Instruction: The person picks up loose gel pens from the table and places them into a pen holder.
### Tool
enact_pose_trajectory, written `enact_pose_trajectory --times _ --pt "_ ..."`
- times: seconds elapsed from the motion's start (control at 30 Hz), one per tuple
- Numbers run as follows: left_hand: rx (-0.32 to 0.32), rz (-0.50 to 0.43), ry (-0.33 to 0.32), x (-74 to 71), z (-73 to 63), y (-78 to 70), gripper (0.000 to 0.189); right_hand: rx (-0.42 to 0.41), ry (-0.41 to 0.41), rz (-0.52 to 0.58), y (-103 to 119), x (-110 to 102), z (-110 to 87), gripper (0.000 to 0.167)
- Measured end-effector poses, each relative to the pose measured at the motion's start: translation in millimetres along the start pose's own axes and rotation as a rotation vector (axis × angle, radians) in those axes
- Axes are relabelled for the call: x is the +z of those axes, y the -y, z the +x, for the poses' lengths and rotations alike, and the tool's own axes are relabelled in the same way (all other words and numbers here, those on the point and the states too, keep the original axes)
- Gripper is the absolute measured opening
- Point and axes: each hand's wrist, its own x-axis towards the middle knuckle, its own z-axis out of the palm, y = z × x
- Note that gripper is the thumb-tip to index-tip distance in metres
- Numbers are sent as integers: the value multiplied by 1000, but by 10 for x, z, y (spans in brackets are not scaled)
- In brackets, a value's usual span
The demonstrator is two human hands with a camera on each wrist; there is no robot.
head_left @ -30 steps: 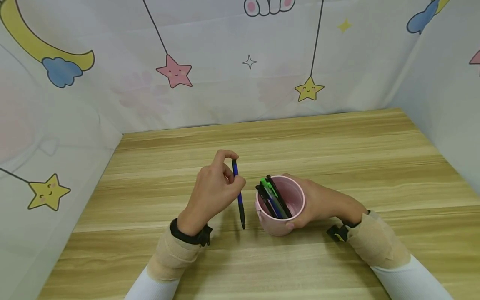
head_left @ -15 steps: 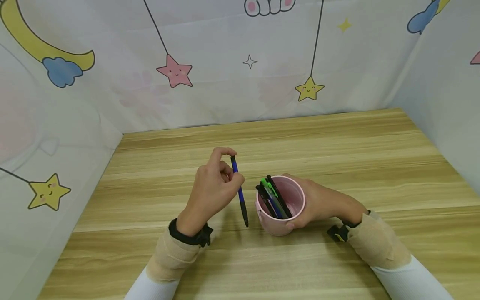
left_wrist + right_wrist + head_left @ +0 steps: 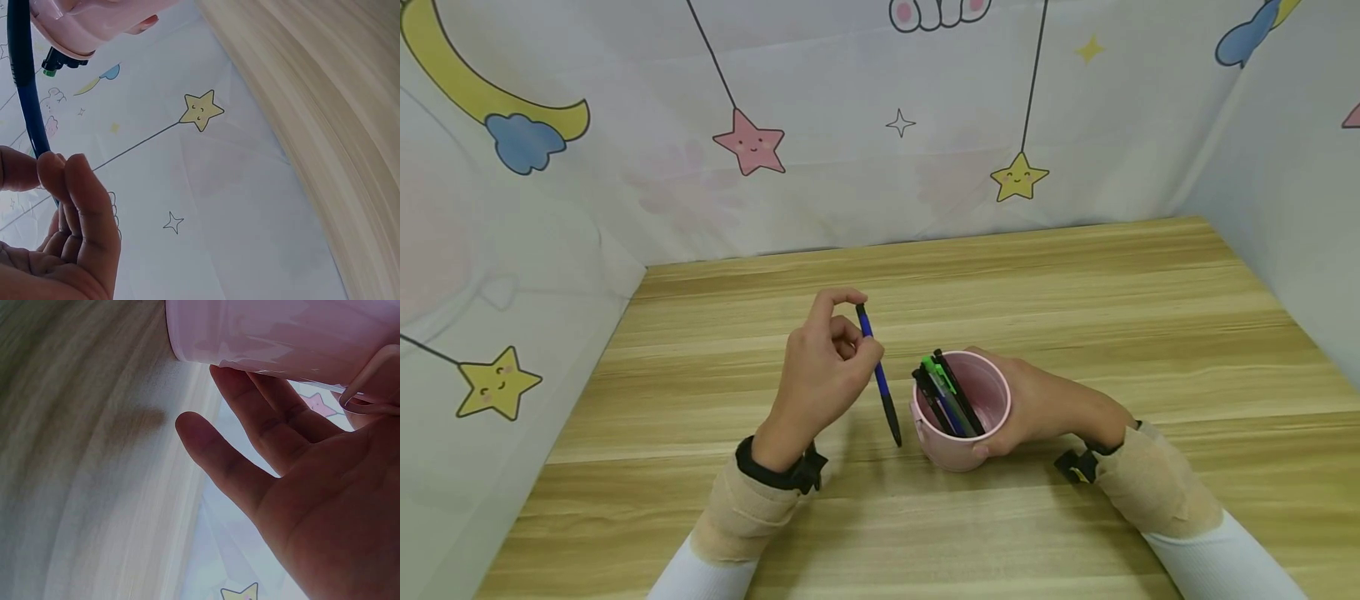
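A blue pen with a black grip [image 3: 883,387] hangs tip-down just left of the pink bucket-shaped pen holder [image 3: 953,454]. My left hand [image 3: 820,375] pinches it between thumb and fingers, the index fingertip at its top end. In the left wrist view the same pen [image 3: 28,100] slants across the far left, beside the holder's rim. Several pens [image 3: 943,396], black and green, lean inside the holder against its left side. My right hand [image 3: 1045,404] holds the holder from the right, thumb at the front. The right wrist view shows fingertips touching its wall [image 3: 269,334].
Both hands work over a wood-grain table [image 3: 1112,300]. A white cloth backdrop [image 3: 850,200] printed with stars and moons stands at the table's back and sides. A small handle [image 3: 369,375] sticks out from the holder's side.
My left hand has risen slightly and shifted left and away from me. The pen has tilted, its tip swinging right toward the holder. The right hand and holder have stayed put.
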Motion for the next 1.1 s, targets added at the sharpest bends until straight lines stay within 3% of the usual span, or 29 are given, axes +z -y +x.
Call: enact_pose_trajectory --times 1.1 --pt "112 -229 -145 -25 7 -28 43 8 2 -7 -3 7 -6 98"
